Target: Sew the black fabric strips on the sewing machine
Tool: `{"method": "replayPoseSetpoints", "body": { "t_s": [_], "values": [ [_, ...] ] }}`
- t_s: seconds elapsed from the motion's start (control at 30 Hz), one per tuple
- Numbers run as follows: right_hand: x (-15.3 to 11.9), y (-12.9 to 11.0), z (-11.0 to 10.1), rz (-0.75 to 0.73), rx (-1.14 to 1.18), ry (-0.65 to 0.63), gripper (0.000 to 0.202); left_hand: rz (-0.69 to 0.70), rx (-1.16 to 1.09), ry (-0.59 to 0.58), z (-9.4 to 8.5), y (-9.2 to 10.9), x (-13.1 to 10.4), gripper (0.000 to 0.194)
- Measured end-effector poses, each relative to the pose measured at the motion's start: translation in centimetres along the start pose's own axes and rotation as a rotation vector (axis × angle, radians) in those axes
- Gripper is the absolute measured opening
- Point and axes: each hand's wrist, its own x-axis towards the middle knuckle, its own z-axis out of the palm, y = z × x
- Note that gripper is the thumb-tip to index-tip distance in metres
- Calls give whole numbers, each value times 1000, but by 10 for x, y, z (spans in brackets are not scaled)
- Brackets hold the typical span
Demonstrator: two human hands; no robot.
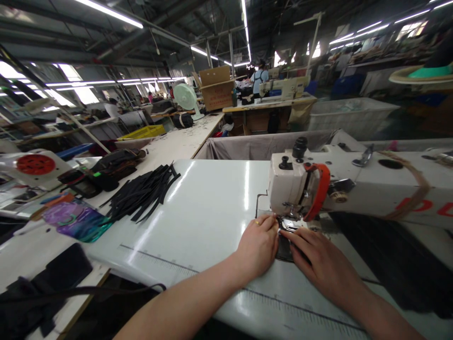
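Black fabric piece (284, 246), thin, limp and light by the look of it, lies flat on the white counter (198, 212) under the sewing machine (300, 184) foot, best pinned at its edges, where left hand (258, 245) and right hand (320, 262) press it with flattened fingers.

Colours at the sewing station
White sewing machine (354, 182) with orange guard (320, 189), red lettering; black strips (143, 191) on glossy white desk (205, 212); yellow tray (143, 132); black fabric (285, 248).
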Motion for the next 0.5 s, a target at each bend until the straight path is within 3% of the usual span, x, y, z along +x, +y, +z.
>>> {"method": "replayPoseSetpoints", "body": {
  "t_s": [0.27,0.43,0.5],
  "values": [
    [-1,-1,-2,-3,-11,-1,31,26,-55,27,0,1,-3,28],
    [0,-2,-7,-9,24,13,27,-123,-189,144,1,-20,12,28],
    [-1,0,-8,-9,23,39,25,-82,-132,99,2,-30,23,25]
  ]
}}
